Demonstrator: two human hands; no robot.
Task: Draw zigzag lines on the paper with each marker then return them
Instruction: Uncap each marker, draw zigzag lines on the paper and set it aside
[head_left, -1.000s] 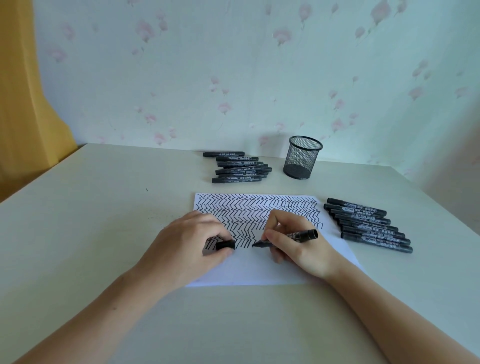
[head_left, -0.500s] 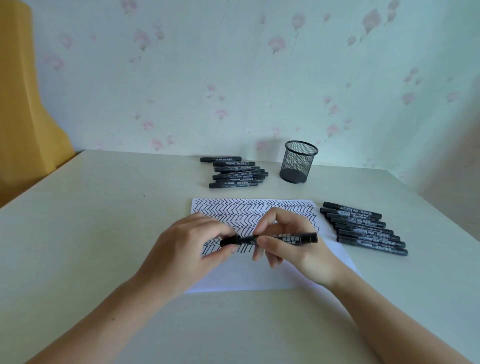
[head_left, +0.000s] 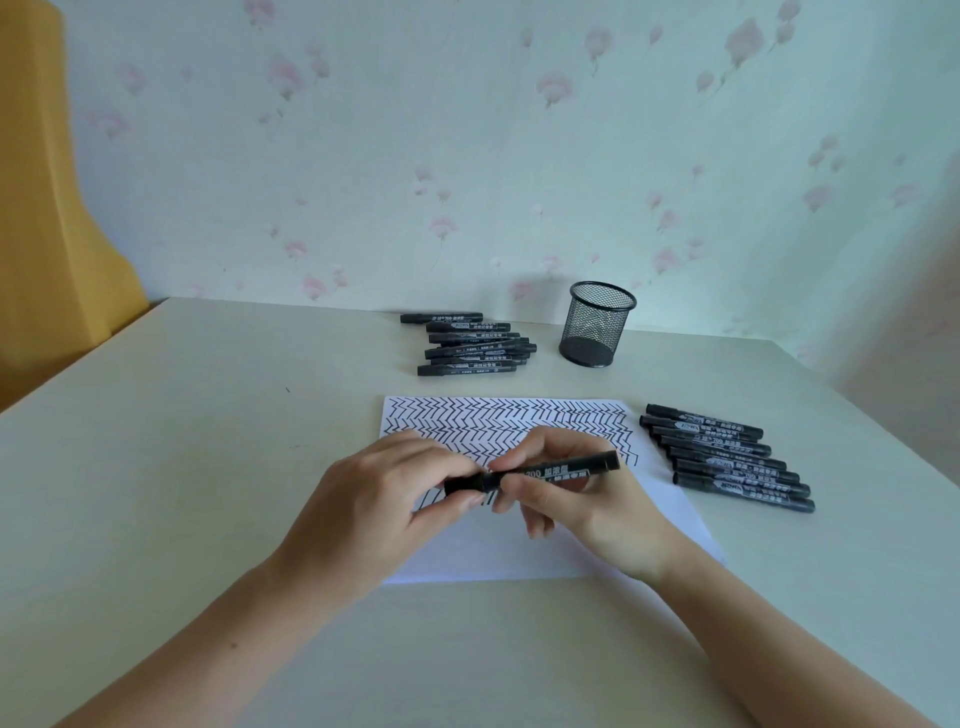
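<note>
Soft, even daylight fills the scene, bright but not harsh, with a cool greenish cast over the wall (head_left: 519, 156) and the table (head_left: 156, 467). No glare anywhere; even the paper (head_left: 519, 551) stays a flat white, faintly bluish along its near edge. Shadows are weak and diffuse: a pale smudge sits on the wall behind the mesh cup (head_left: 597, 325), thin dark lines sit under the marker rows, and a faint shade lies beneath the hands. The wide lens bends things, so the table's far edge bows and its sides splay outward toward the corners. Focus is decent mid-frame, softer at the borders, and the wall's flower print looks hazy.
</note>
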